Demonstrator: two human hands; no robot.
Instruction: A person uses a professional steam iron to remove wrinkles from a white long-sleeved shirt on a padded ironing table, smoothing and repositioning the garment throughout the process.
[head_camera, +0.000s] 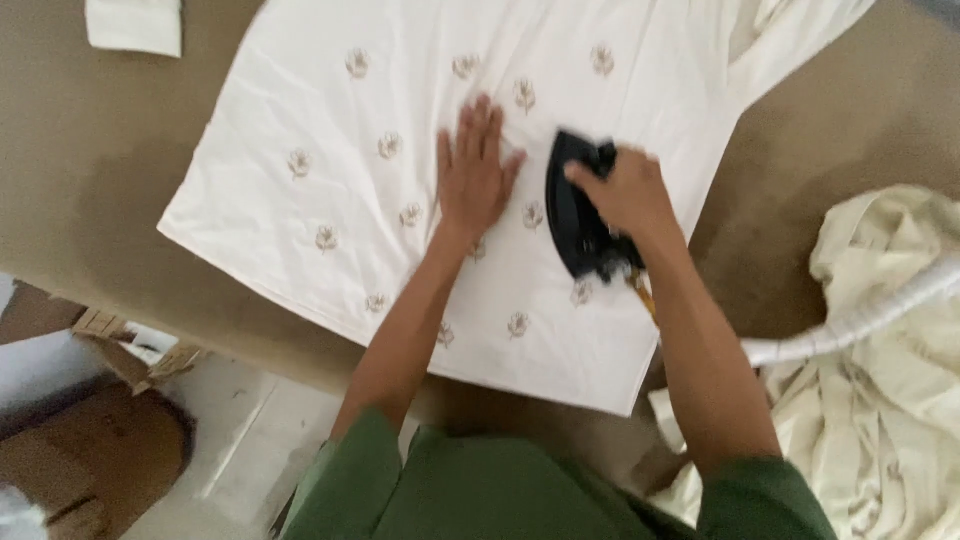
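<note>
step: cream garment (330, 150) is being ironed | left hand (474, 170) laid flat and open on cloth | right hand (625, 190) closed on black iron (578, 215) | next: a slow even stroke is needed

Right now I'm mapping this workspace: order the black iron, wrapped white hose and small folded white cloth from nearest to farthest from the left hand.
1. Black iron, just right of the left hand.
2. Wrapped white hose, far right.
3. Small folded white cloth, top-left corner.
</note>
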